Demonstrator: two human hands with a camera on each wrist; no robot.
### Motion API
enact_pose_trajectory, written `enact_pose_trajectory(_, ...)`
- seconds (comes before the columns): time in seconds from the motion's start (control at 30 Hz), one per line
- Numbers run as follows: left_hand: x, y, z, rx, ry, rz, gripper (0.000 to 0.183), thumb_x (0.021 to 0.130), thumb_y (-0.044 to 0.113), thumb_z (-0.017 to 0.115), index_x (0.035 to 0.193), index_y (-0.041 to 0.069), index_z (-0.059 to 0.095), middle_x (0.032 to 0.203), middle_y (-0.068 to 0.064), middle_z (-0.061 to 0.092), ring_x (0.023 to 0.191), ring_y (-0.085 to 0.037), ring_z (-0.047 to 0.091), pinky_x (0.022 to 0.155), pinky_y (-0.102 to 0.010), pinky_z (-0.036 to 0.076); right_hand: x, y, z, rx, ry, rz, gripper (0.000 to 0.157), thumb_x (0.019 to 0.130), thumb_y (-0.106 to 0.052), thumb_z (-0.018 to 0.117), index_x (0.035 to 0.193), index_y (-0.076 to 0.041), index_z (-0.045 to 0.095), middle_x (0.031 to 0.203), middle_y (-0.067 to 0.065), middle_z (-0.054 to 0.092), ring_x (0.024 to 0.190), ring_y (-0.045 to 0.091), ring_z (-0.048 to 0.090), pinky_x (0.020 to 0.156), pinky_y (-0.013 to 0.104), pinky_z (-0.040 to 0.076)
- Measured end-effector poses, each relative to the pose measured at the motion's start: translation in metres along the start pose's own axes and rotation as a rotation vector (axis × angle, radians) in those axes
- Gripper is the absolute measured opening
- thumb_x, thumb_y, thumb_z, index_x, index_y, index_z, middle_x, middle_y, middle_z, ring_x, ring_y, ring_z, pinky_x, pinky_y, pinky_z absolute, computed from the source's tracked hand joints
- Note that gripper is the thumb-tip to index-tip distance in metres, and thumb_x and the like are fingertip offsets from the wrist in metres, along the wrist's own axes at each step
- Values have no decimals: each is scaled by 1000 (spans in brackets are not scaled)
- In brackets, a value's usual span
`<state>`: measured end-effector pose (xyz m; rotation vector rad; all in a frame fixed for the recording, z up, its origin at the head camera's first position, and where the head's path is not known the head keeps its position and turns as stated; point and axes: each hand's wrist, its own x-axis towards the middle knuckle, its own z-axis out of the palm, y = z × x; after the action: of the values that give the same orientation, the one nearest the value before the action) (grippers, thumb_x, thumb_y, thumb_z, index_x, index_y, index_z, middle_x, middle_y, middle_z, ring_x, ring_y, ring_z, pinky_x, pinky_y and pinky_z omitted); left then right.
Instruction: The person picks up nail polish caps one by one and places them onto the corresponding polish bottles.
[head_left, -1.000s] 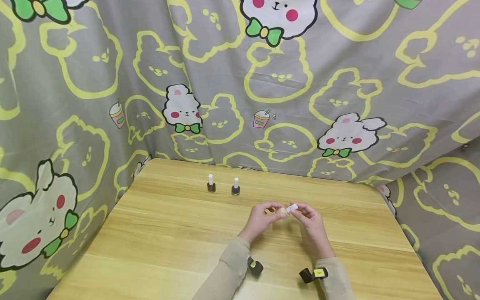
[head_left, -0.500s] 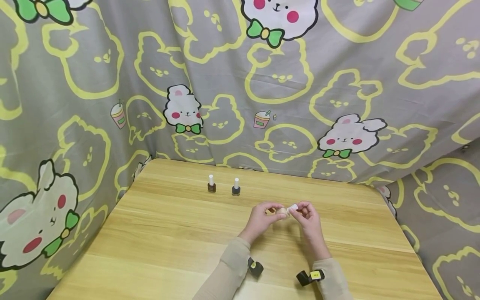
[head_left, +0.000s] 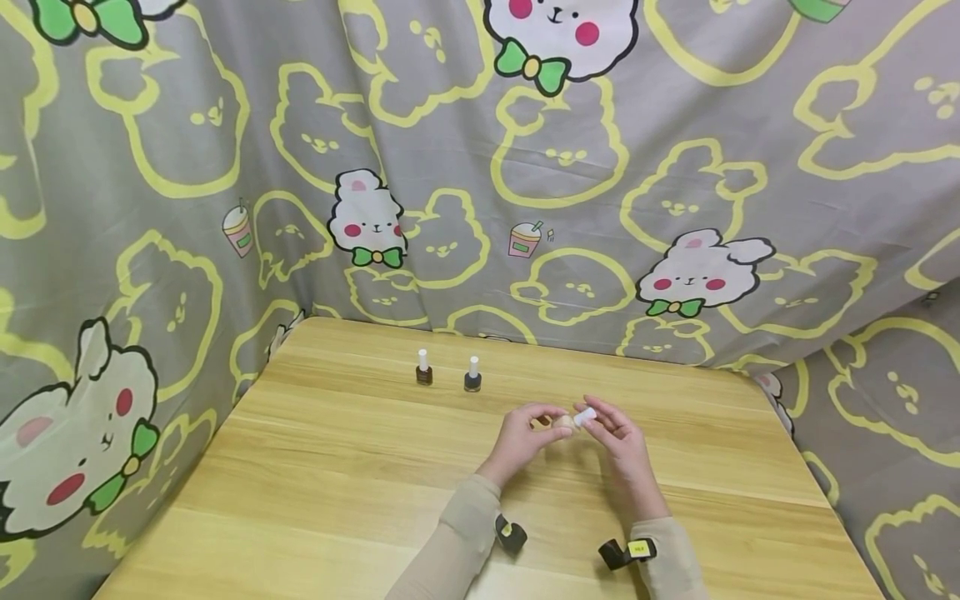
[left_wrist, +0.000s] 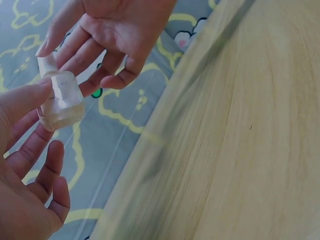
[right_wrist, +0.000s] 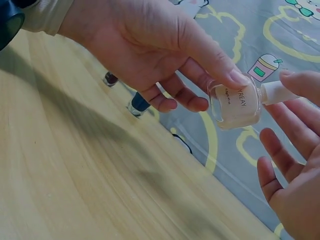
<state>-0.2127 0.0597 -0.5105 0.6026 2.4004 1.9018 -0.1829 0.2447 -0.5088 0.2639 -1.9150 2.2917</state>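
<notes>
Above the table, my left hand [head_left: 519,440] holds a small clear nail polish bottle [right_wrist: 234,109] with pale, milky contents and dark lettering. The bottle is tilted, its white cap [head_left: 585,416] pointing up to the right. My right hand [head_left: 628,450] pinches that cap between thumb and forefinger, its other fingers loosely spread. Cap and bottle meet at the neck in the right wrist view; whether the cap is loose or tight I cannot tell. From the left wrist, the pale bottle [left_wrist: 64,100] shows between the left thumb and fingers.
Two more nail polish bottles with white caps stand upright toward the back of the wooden table [head_left: 337,467]: a dark brown bottle [head_left: 424,375] and a blue-black bottle [head_left: 472,382] to its right. A grey cartoon-print curtain [head_left: 450,167] hangs behind the table and along both sides.
The right hand's fingers gathered closer round the cap half a second ago; now they are spread wider, and the wrist has shifted slightly right. The left hand and bottle stay nearly still.
</notes>
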Motion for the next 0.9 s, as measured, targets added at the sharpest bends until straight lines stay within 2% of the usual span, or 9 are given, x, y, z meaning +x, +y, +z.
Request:
enact_pose_trajectory(0.13,0,-1,1,-5,-2,11,29,80,31,79,105,17,74,106,2,73,94,-16,60,78,-23,45,-1,0,-2,-1,-22,1,34,93,5,56,126,12,53,107,-10,74,103,4,67,93,20,46)
enact_pose_trajectory(0.27,0,0,1,-16,-9,21,27,80,31,79,104,17,74,106,2,74,93,-12,60,80,-27,47,-1,0,0,-16,9,25,26,92,5,59,118,7,61,101,-10,75,99,4,68,92,21,46)
enact_pose_trajectory(0.4,0,0,3,-20,-17,33,26,80,30,79,102,17,74,104,2,74,92,-9,59,82,-29,49,-1,-2,3,-33,90,63,19,88,6,63,104,-4,68,94,-9,76,92,4,69,87,21,49)
enact_pose_trajectory(0.5,0,-1,5,-13,-26,36,26,80,31,79,102,18,74,103,3,74,92,-7,59,82,-28,49,0,-3,6,-54,170,93,18,85,5,68,90,-13,68,86,-10,74,84,4,67,79,20,51)
enact_pose_trajectory(0.67,0,-1,8,3,-35,43,27,79,32,79,102,19,74,105,4,74,92,-6,59,83,-30,50,1,-4,12,-98,290,115,24,81,5,73,77,-15,60,75,-11,65,72,3,59,67,17,48)
enact_pose_trajectory(0.73,-1,0,9,6,-34,45,27,79,32,79,102,18,74,105,3,74,92,-6,59,84,-32,51,1,-4,14,-110,306,110,24,81,4,74,77,-13,57,74,-11,63,71,3,56,65,16,47)
enact_pose_trajectory(0.8,-1,0,9,4,-31,41,27,79,32,79,103,18,74,106,3,74,92,-7,59,83,-31,50,1,-3,13,-106,281,91,18,82,5,71,84,-8,58,76,-11,63,73,3,57,67,16,48)
enact_pose_trajectory(0.87,-1,-1,9,3,-28,31,28,80,32,79,104,19,74,106,3,74,93,-9,59,82,-28,49,1,-2,12,-83,221,66,15,86,4,67,99,1,59,83,-11,68,80,3,60,72,16,50)
enact_pose_trajectory(0.9,-1,-1,9,3,-26,24,28,80,33,79,104,19,74,106,3,73,93,-9,59,82,-27,49,0,-2,10,-71,187,53,20,88,4,64,108,6,58,88,-10,70,84,4,62,75,17,50)
